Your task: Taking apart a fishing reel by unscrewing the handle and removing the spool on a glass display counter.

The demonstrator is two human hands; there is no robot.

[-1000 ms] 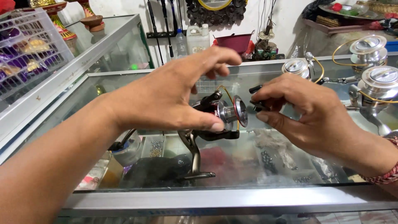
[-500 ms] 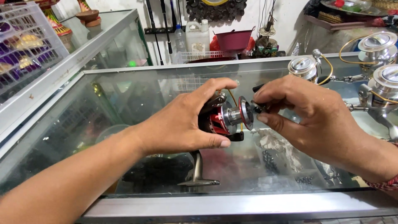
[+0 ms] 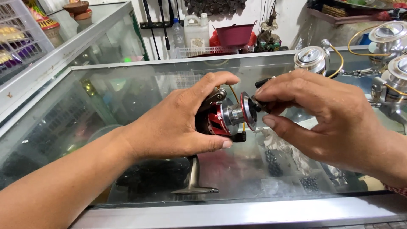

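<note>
Above a glass-topped display worktop, a person holds a red and black spinning reel in mid-air between both hands. The left hand wraps around the reel's body from the left, with the thumb pressed under it and the index finger curled over the top. The right hand pinches the black knob at the front of the silver spool, thumb below and fingertips above. The reel's metal foot hangs down beneath the left hand, just above the glass.

Compared with half a second ago, the reel sits in almost the same place and both hands keep the same grip. The left index finger has stretched a little further across the top, and more of the spool shows between the hands. A second ago the left fingers were spread wide and lifted above the reel; now they are closed around it.

To the right on the worktop stand several silver reels with gold bail wires, well apart from the held one. Under the glass lie small compartments of dark fishing weights, partly hidden by the hands. Behind the worktop are a maroon tub, a white jug and a clear bottle. A white wire basket sits at far left.
</note>
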